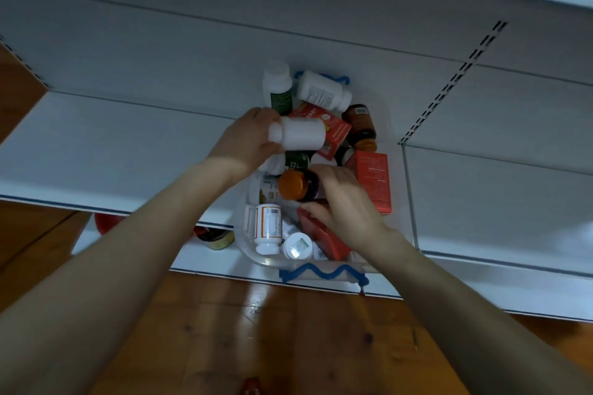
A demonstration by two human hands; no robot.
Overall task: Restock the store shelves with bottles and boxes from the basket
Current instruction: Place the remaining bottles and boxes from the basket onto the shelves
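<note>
White store shelves [128, 125] are seen above a brown wooden floor [288, 330], and a clear basket [256, 258] with blue wavy handles is set on the lower shelf, its near end reaching the shelf's front edge. The basket is filled with bottles and boxes lying at all angles. A plain white bottle [298, 138] is held on its side above the middle of the basket by the left hand [247, 141], whose fingers [271, 147] are closed round the cap end. A dark bottle with an orange cap [293, 184] is gripped by the right hand [343, 202] just below, inside the basket, with the fingers [321, 170] curled over its body. A red box [373, 179] is leaned against the right wall of the basket, and a brown bottle [361, 125] is lying beyond it. Two white bottles [321, 90] are found at the far end. A white bottle with an orange-edged label [268, 228] is lying near the front left corner. A small tin [218, 239] is partly seen under the shelf at the left
</note>
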